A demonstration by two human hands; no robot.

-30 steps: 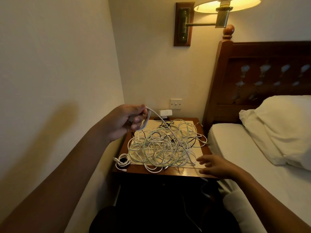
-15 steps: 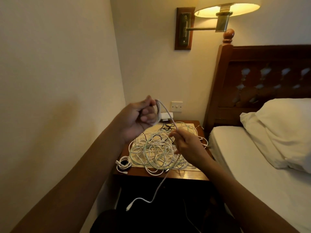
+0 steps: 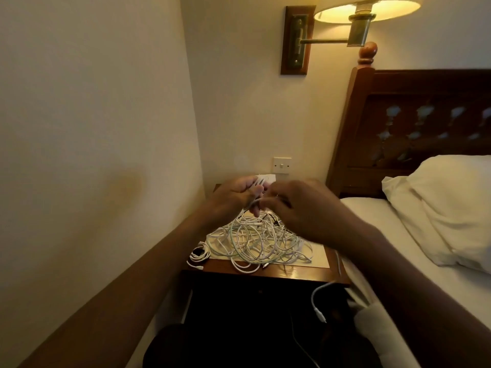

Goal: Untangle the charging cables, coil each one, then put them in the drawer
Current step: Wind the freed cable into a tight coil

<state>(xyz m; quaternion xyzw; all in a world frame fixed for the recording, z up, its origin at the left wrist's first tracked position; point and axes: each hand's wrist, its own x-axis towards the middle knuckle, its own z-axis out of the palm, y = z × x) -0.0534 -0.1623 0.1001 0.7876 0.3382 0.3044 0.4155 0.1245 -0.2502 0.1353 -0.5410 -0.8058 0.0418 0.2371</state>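
Nearest of all, a loose end of white wire hangs down in front of the dark cupboard under the worktop. The drawer should be down there, but it is too dark to make out.

On the worktop, at the front left corner, lies a small coiled cable, so one looks done already. Just beside it sits the big pile of cables. It is mostly white loops with a few thin black ones mixed in.

Above the back of the pile the two hands come together. The left hand has its fingers curled round a few loops of a white cable. The right hand is right next to it, with bent fingers pointing at the same cable (it is blurry and its fingertips are hidden, so I cannot tell if it pinches the cable or holds nothing).

I think the step here is coiling one cable. The next move calls for winding the rest round the loops in the left hand. The hanging end, if it belongs to this cable, has to come up slowly so it does not catch on the pile.

Farther back are a wall switch and a lit lamp. The bed is on the right.
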